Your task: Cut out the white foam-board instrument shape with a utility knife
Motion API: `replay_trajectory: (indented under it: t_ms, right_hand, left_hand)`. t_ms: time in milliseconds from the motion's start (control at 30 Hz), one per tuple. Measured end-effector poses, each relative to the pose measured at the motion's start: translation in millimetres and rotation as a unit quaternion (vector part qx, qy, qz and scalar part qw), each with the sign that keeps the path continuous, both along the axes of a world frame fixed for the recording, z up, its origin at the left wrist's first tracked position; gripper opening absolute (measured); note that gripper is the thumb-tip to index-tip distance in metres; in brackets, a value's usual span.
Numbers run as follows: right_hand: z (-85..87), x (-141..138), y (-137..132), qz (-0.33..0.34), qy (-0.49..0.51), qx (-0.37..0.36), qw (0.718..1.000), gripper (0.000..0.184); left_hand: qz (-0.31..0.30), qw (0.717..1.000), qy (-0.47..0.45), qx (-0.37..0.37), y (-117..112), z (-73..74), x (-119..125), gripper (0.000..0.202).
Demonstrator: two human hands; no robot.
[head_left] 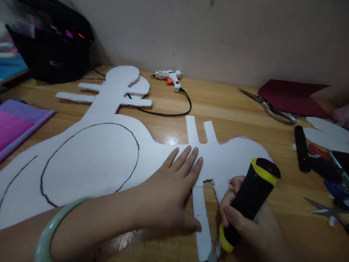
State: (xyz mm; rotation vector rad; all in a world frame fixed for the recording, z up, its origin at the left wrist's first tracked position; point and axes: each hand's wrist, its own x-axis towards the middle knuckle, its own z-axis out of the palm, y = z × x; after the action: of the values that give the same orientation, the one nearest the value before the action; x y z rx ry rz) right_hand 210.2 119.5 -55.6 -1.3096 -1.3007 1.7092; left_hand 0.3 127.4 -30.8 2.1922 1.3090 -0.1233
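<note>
A large white foam board cutout lies on the wooden table, with rounded lobes, narrow prongs and black curved lines drawn on it. My left hand, fingers spread flat, presses on the cutout near its right-hand prongs. My right hand is wrapped round the thick handle of a black-and-yellow tool. The tool leans over the board, its metal end at the tip of the lower prong; that end is partly cut off by the frame. I cannot make out its exact kind.
Behind the cutout lies a white glue gun with a black cord. Pliers and dark red sheets are at the back right. Scissors lie at the right edge. A black bag stands at the back left, near pink-and-purple sheets.
</note>
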Motion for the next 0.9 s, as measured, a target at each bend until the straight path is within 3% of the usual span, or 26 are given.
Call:
replay_trajectory:
  t_ms: [267, 633, 767, 900]
  right_hand:
    - [-1.7, -2, 1, -0.009, -0.011, 0.012, 1.0, 0.038]
    - [8.6, -8, 13, 0.047, -0.002, -0.01, 0.999, 0.042]
    - [3.7, -6, 1, 0.01, 0.017, 0.009, 1.0, 0.042]
    - [10.6, -7, -18, -0.057, -0.003, 0.02, 0.998, 0.041]
  left_hand:
    - [-0.003, 1.0, 0.004, 0.005, 0, 0.5, 0, 0.124]
    - [-0.011, 1.0, 0.01, 0.004, 0, 0.5, 1, 0.125]
    - [0.001, 1.0, 0.001, -0.015, 1, 3.4, 1, 0.124]
    - [0.026, 0.999, -0.018, -0.035, -6, 8.1, 3, 0.116]
